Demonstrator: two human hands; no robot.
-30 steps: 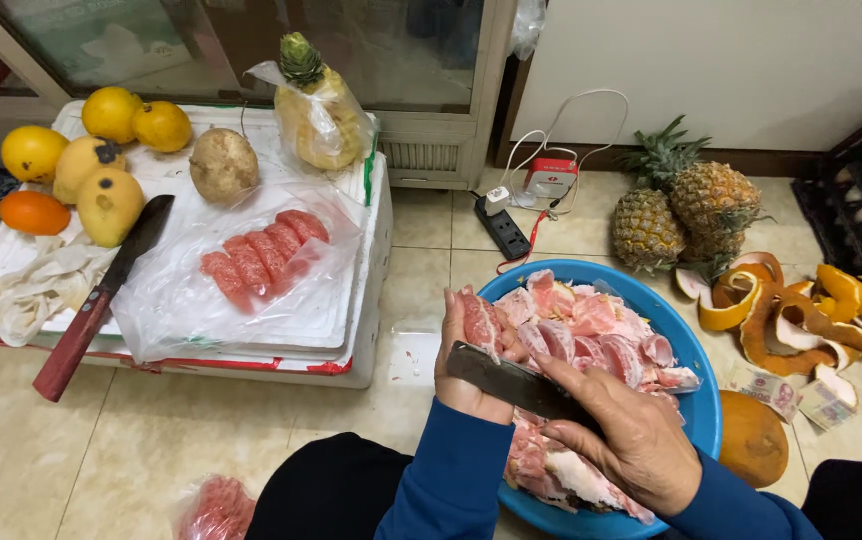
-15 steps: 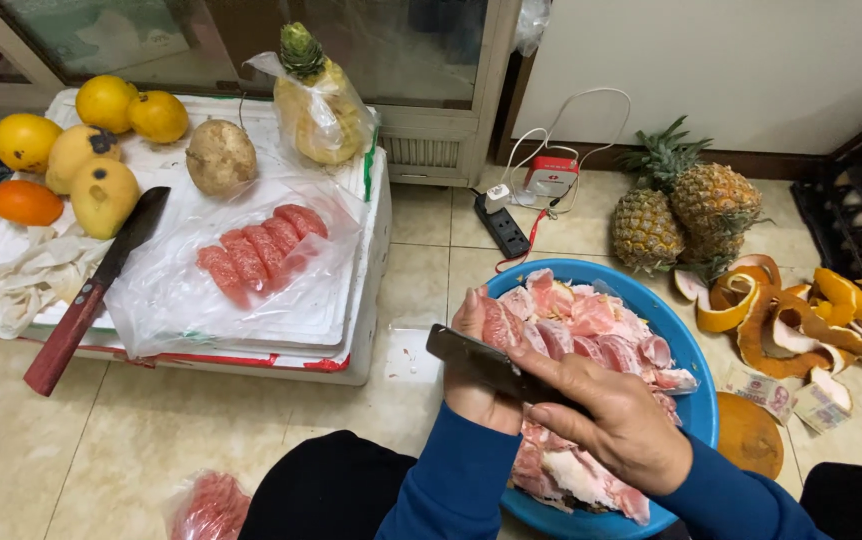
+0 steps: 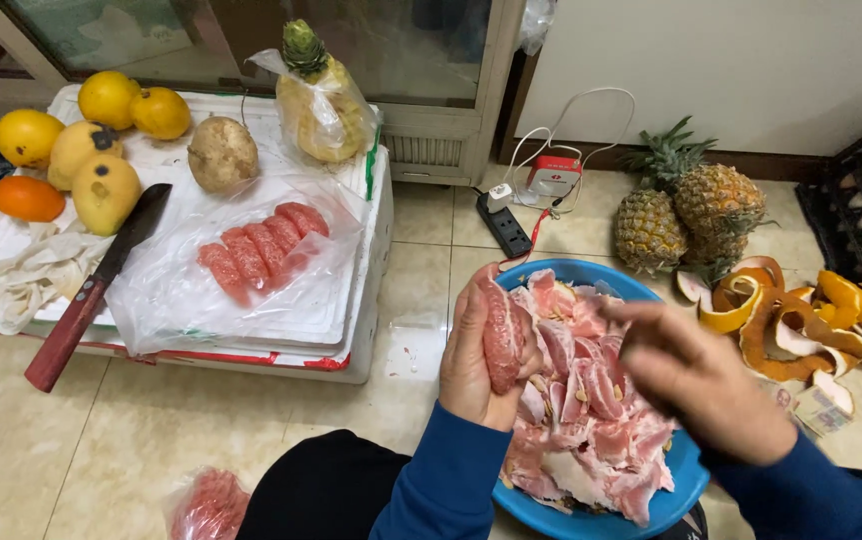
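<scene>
- A person sits on a tiled floor (image 3: 151,450), seen from above, both arms in blue sleeves.
- The left hand (image 3: 476,360) is closed around a peeled pink segment (image 3: 501,340), held upright above the near left edge of a blue bowl (image 3: 686,480).
- The right hand (image 3: 701,375) hovers over the bowl, blurred; its fingers look loosely curled, and I cannot tell whether its grip is open or closed on anything.
- The bowl rests on the floor just in front of the person and is heaped with pink fruit flesh and pale pith (image 3: 591,420).
- To the left stands a white foam box (image 3: 351,340) used as a low table.
- On the box lies a clear plastic bag (image 3: 161,300) with a row of peeled pink segments (image 3: 256,245) on it.
- A cleaver (image 3: 96,285) with a red handle lies beside the bag, with white gloves (image 3: 21,280) just left of it.
- At the back of the box sit yellow citrus fruits (image 3: 101,130), one orange fruit (image 3: 26,198), a brown round root (image 3: 222,153) and a bagged peeled pineapple (image 3: 319,105).
- Right of the bowl, orange peel (image 3: 801,320) is scattered on the floor.
- Behind the bowl stand two whole pineapples (image 3: 686,210).
- A power strip (image 3: 503,222) and a white-and-red charger (image 3: 553,175) lie near the wall.
- A small bag of pink pieces (image 3: 209,505) lies by the person's knee.
</scene>
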